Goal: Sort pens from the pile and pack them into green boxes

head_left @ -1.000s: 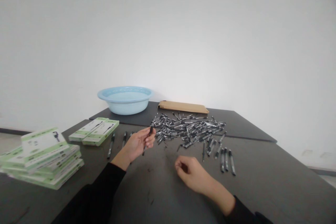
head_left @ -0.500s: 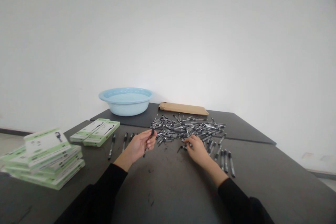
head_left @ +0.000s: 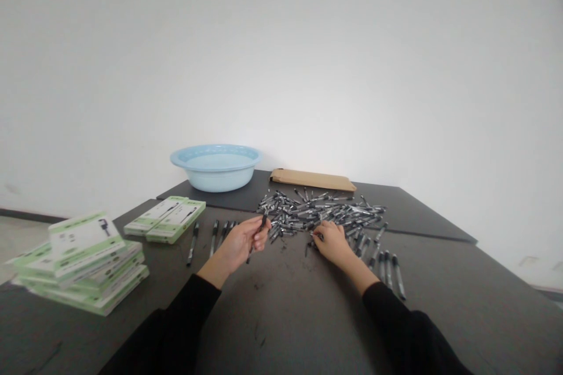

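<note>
My left hand [head_left: 243, 241] is closed around a dark pen [head_left: 264, 222], which slants down and to the left above the table. At the near edge of a large heap of black and clear pens [head_left: 325, 211], my right hand [head_left: 332, 242] has its fingers bent together at a small dark piece, too small to name. Several pens [head_left: 389, 269] lie side by side to the right of my right forearm. More pens [head_left: 214, 237] are spaced out in a row beyond my left hand.
A stack of green and white boxes [head_left: 83, 269] stands at the left, with two more boxes [head_left: 169, 218] behind it. A light blue basin [head_left: 216, 171] and a brown cardboard piece [head_left: 312, 180] lie at the back of the dark table [head_left: 290, 328].
The whole view has shifted slightly, moving things to the right. My left hand still holds its pen, and my right fingers have shifted a little at the heap's near edge.
</note>
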{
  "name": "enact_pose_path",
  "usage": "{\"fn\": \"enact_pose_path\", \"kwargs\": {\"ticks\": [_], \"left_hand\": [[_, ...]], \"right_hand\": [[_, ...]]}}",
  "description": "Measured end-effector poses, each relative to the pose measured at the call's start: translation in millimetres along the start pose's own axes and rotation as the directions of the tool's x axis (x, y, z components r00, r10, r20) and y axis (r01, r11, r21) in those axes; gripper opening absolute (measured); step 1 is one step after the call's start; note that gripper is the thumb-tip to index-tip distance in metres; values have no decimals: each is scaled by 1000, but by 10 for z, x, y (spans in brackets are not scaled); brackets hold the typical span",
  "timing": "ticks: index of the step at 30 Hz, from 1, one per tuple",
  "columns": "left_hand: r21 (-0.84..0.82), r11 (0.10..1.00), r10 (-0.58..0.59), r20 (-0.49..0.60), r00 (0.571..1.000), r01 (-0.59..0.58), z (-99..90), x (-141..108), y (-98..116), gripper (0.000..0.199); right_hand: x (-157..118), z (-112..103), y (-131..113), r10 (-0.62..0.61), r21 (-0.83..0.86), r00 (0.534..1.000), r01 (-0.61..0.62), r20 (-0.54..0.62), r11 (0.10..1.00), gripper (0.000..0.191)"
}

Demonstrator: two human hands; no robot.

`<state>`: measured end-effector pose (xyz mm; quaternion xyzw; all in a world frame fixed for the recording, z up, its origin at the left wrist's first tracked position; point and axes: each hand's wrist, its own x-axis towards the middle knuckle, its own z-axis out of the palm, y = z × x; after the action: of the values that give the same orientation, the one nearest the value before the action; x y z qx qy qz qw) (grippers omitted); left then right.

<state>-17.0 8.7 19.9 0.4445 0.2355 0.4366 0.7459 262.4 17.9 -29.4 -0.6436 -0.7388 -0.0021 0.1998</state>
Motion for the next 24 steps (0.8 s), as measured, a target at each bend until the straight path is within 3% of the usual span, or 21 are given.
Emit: {"fn": "enact_pose_path", "kwargs": {"ticks": [6,12,24], "left_hand": [[20,1000,10,-22,1000,-9,-18,22,-17,15],[57,998,8,-25,1000,-7,-8,28,-17,15],[176,984,-18,-46,999,25,24,32,-35,17]], "right_hand": [[161,-48,-67,39,-67,994,-32,106,997,22],[332,-127,-146,113,-172,954,-66,279,983,20],[330,-152,-263,40,-222,941,38,335,974,26]]}}
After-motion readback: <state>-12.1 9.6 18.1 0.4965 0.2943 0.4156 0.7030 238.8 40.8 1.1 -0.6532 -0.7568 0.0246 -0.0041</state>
